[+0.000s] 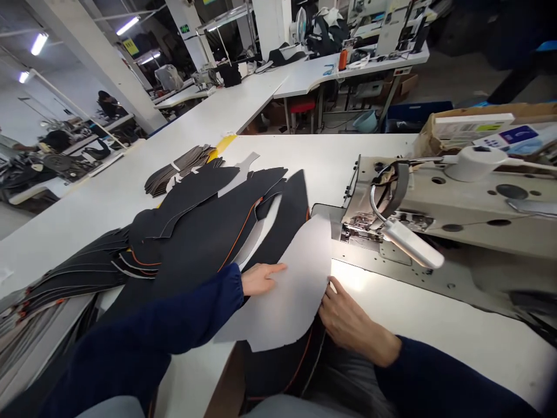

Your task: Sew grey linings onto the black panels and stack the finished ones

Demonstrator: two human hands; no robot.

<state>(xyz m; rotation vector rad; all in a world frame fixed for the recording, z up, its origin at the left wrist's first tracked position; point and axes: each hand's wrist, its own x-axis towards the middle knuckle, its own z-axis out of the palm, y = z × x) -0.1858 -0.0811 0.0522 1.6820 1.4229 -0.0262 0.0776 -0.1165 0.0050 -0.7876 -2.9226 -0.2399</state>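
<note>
A light grey cut piece [300, 273] lies over dark fabric panels in front of me, its upper tip close to the sewing machine's needle area [359, 226]. My left hand [260, 278] rests on the grey piece, index finger stretched out. On its right edge, my right hand [348, 319] pinches the border between thumb and fingers. Beneath and left of it are black panels [204, 232] with orange piping. Part of a dark panel hangs below the grey piece, over my lap.
The sewing machine [461, 203] with a lit lamp [413, 244] stands at right. A bundle of brown-grey pieces [178, 168] and stacked dark panels [78, 261] lie left. A cardboard box [429, 136] sits at the back right. People work far left.
</note>
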